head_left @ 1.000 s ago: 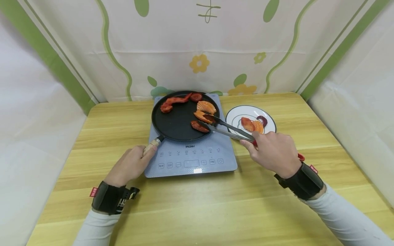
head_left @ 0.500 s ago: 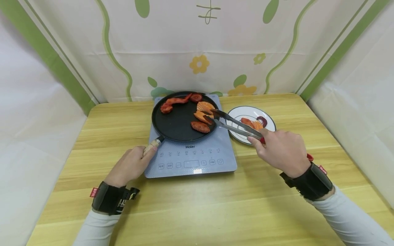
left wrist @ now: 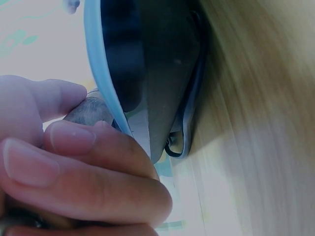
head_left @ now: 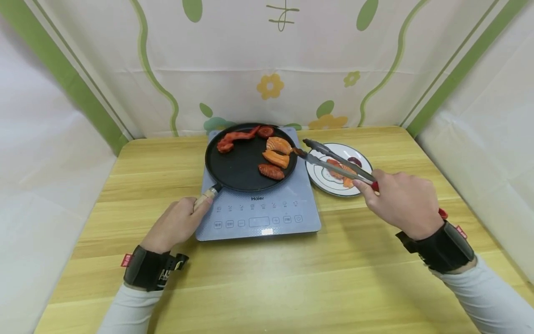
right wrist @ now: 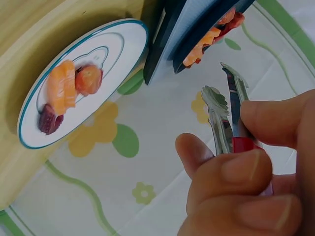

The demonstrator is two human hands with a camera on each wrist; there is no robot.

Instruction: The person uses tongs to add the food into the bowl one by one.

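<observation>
The tongs (head_left: 348, 163), tips parted, extend from the right hand (head_left: 402, 199), its fingers curled around their red grip (right wrist: 241, 144). Under them, ahead and left of that hand, a plate (head_left: 327, 182) bears several food pieces (right wrist: 55, 91). Farther left, a black pan (head_left: 238, 167) holds two orange slices (head_left: 276, 159), a round red piece (head_left: 265, 132), a ridged red-brown piece (head_left: 271, 171) and a long red piece (head_left: 239, 136). The left hand (head_left: 177, 225) grips the pan's handle (head_left: 203, 198); beneath the pan, just right of that hand, sits a cooktop (head_left: 238, 215).

There are two hands (head_left: 177, 226), one pair of tongs (head_left: 329, 153) and one cooktop (head_left: 258, 211). One pan (head_left: 239, 169) carries five food pieces (head_left: 276, 159), one plate (head_left: 346, 151) three.
</observation>
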